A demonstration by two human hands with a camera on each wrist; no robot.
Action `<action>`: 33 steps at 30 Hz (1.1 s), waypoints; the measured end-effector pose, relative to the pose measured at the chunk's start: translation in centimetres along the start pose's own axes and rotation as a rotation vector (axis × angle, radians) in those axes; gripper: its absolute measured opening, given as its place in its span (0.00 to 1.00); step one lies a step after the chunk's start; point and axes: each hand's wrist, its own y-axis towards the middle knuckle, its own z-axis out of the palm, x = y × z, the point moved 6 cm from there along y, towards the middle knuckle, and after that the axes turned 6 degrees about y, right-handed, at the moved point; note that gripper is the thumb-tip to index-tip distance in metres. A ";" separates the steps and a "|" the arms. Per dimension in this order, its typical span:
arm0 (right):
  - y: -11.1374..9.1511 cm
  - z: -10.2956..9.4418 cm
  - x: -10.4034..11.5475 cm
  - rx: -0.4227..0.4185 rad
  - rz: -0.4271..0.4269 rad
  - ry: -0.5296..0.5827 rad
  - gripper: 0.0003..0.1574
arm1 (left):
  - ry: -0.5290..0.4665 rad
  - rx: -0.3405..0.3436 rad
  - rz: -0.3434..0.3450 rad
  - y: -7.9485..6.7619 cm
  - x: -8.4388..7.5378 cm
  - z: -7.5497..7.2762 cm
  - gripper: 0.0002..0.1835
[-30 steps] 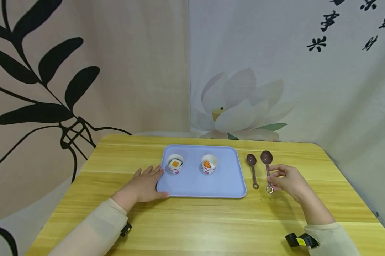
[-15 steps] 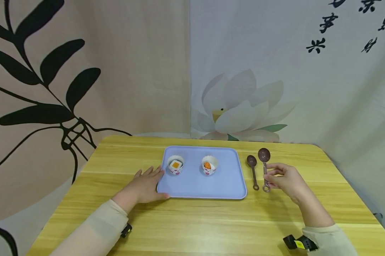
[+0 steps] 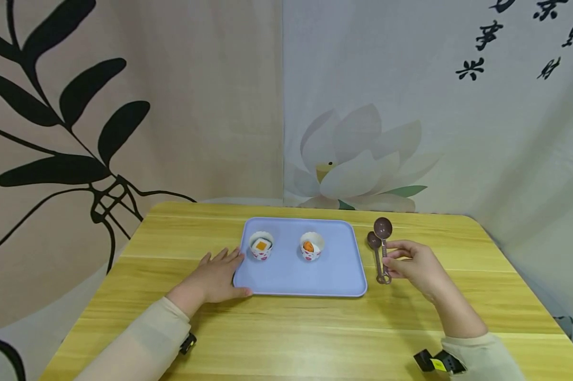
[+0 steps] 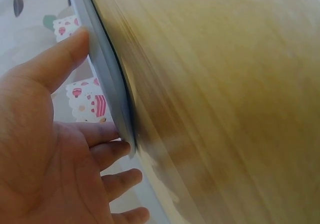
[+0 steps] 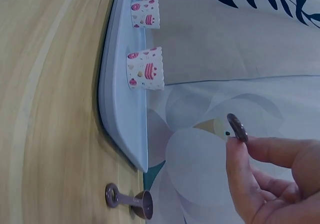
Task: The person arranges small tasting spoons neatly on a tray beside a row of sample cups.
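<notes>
In the head view, my right hand (image 3: 420,267) pinches the handle of the larger brown measuring spoon (image 3: 383,228). The right wrist view shows that spoon's handle end (image 5: 237,127) between thumb and finger, raised off the table. A smaller brown measuring spoon (image 3: 374,241) lies on the table just left of it, partly overlapped in the head view. My left hand (image 3: 212,278) rests at the left edge of a pale blue tray (image 3: 296,281), thumb and fingertips touching its rim, fingers spread. On the tray stand two printed paper cups, a left cup (image 3: 260,254) and a right cup (image 3: 310,254).
The left cup holds a small white-and-yellow square piece (image 3: 261,244). An orange-and-white piece (image 3: 308,246) sits in the right cup. Everything stands on a wood-grain table (image 3: 296,333), with a printed curtain (image 3: 220,106) behind its far edge.
My right hand has carried the larger measuring spoon left, from apart from the smaller spoon to right beside it. The left hand and the tray have stayed in place.
</notes>
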 end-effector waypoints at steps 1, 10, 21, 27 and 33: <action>0.0 0.1 0.0 0.000 -0.002 0.005 0.29 | -0.001 0.000 0.000 0.0 0.0 0.0 0.54; 0.2 1.6 0.2 0.021 -0.009 0.040 0.28 | -0.006 0.000 0.000 -0.2 -0.1 -0.2 0.54; 0.6 2.7 0.5 0.000 -0.015 0.029 0.26 | 0.002 -0.001 -0.004 -0.1 -0.1 -0.1 0.54; 0.8 3.3 0.7 0.010 -0.032 0.054 0.28 | -0.001 -0.002 -0.003 -0.1 -0.1 -0.1 0.54; 1.1 3.9 0.9 0.016 -0.034 0.062 0.27 | -0.003 0.001 -0.005 -0.1 -0.1 -0.1 0.54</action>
